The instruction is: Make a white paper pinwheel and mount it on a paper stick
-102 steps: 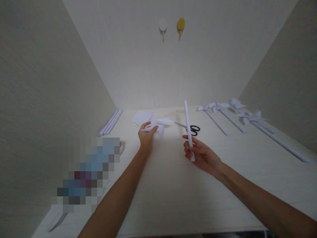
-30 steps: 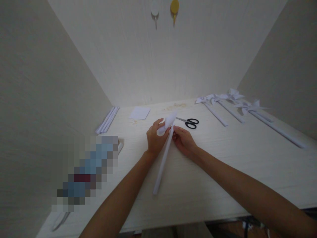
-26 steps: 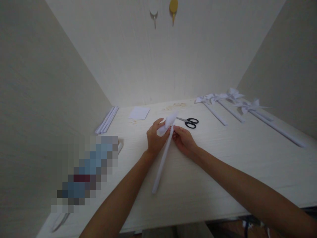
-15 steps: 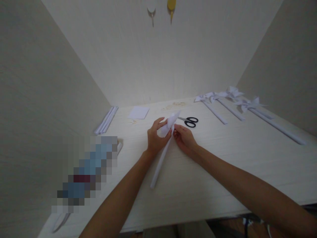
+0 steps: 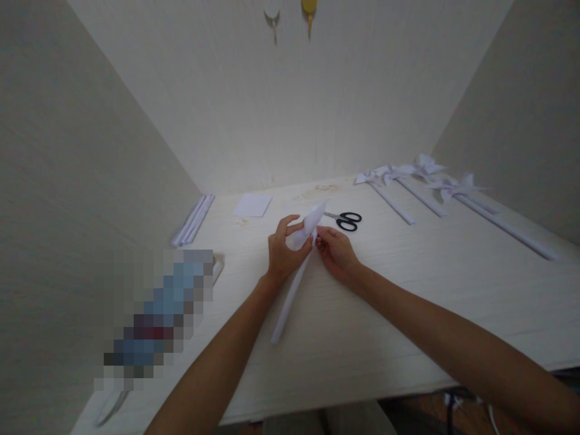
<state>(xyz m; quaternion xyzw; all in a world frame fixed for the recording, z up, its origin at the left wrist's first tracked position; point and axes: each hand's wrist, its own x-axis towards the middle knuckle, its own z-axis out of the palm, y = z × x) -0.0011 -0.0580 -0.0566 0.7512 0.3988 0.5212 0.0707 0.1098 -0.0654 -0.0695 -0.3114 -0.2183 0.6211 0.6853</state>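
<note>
Over the pale, wood-grained counter [image 5: 435,320] slants a long white rolled-paper stick [image 5: 292,296]. At its upper end the left hand [image 5: 285,251], curved half open, grips a white folded-paper pinwheel head [image 5: 316,219] between thumb and fingers, while the right hand [image 5: 338,251], fingers bunched, touches the junction, its exact hold hidden. Black-handled metal scissors [image 5: 347,226] lie just beyond.

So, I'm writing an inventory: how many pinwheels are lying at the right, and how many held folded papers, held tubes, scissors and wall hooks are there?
Pinwheels lying at right: 4
Held folded paper: 1
Held tube: 1
Scissors: 1
Wall hooks: 2 (white hook, yellow hook)
Total: 9
</note>
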